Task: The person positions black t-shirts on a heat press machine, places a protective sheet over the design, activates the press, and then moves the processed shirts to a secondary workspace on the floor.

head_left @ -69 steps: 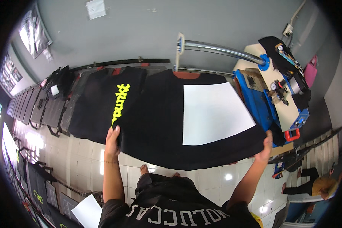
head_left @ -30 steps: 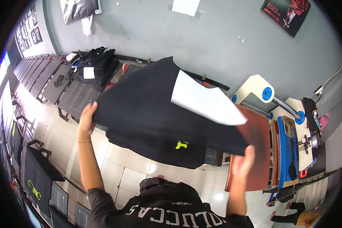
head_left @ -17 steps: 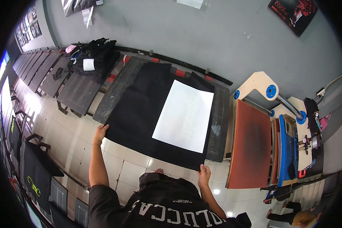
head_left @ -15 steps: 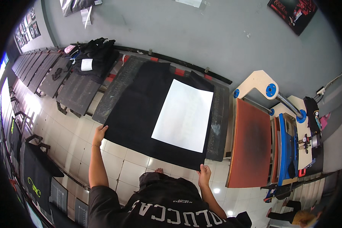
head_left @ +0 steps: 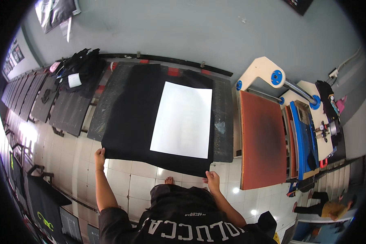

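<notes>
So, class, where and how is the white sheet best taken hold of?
Probably pinch the white sheet at its near right corner, coming from the near side: it lies flat on the black fabric, leaving its edges to grip, and the right hand is closest to that corner.

You see through the left of two fisheye cameras worn side by side on your head. It looks steeply down and ahead from above your dark lettered shirt [head_left: 179,215], which fills the bottom edge at closest range. Your left hand [head_left: 100,157] and right hand [head_left: 212,180] show below centre, with the black T-shirt [head_left: 128,118] and white sheet [head_left: 182,120] just beyond, near the middle. The grey wall [head_left: 166,30] faces you across the top, farther off. Edges bow toward the rim, where dark corners round the view.
</notes>
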